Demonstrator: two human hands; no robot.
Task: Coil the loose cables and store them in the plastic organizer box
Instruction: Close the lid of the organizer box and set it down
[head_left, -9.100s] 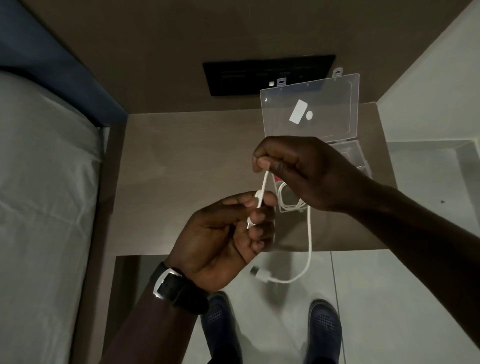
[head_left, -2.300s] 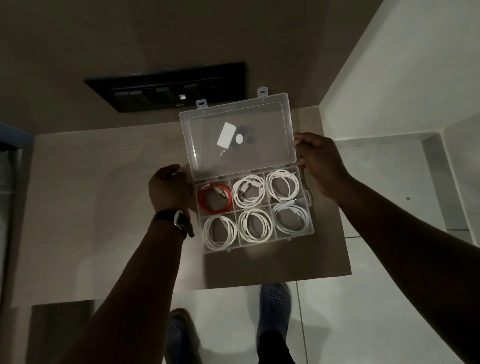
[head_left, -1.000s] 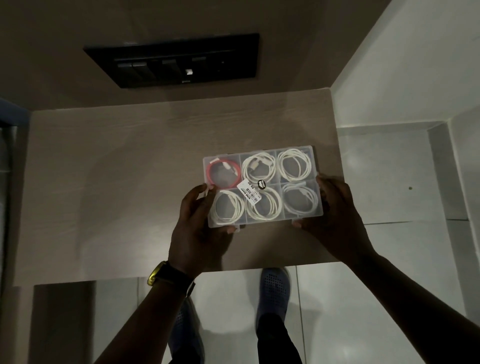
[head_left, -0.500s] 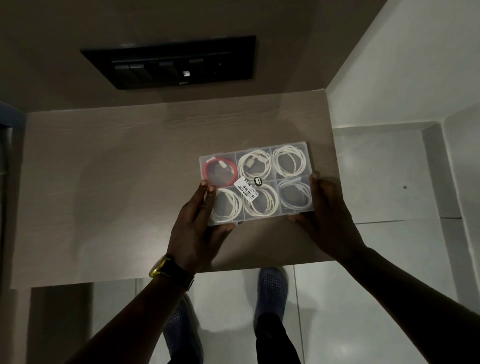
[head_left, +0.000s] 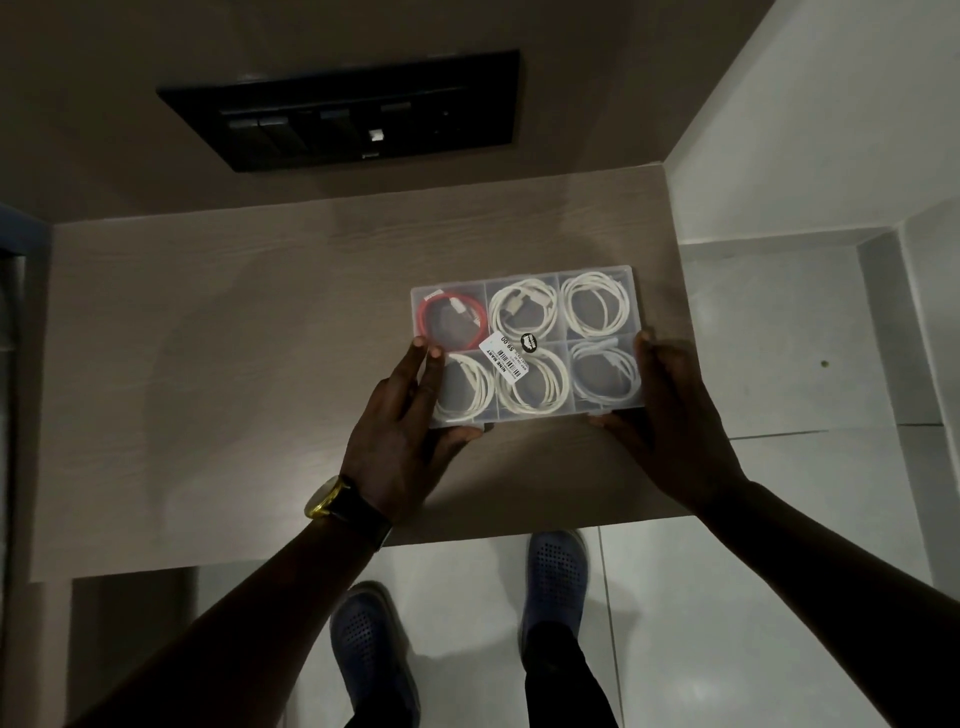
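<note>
Gripping closed organizer box (head_left: 602, 340) on table (head_left: 234, 338): left hand (head_left: 400, 431) at near-left corner, right hand (head_left: 670, 410) at right edge; coiled cables (head_left: 592, 306) inside.

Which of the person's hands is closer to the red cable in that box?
Left. The left hand grips the box's left end, fingertips beside the red cable compartment. The right hand holds the opposite end, two compartments away.

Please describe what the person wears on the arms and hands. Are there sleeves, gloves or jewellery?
Both forearms are bare, with no sleeves or gloves in view. The left hand has a wristwatch with a gold-coloured case and dark strap. The right hand shows no ring or band.
</note>
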